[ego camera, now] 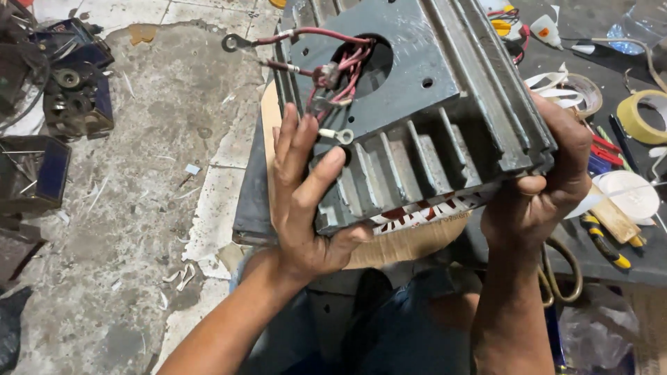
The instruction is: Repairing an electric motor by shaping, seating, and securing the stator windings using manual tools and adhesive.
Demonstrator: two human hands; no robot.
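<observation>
Gripping motor housing [417,118] btwn fingers [306,160]

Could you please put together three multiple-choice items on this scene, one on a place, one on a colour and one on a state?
1. Where does the roll of yellowish tape lie?
A. on the dark bench at the right
B. on the floor at the left
C. on the housing

2. What colour are the wires coming out of the round hole?
A. green
B. red
C. blue

3. How is the grey finned motor housing held?
A. by the left hand alone
B. by neither hand
C. by both hands

Answers: 1 A, it lies by the bench's right edge; 2 B, they show red; 3 C, the left hand and right hand grip opposite sides.
</observation>
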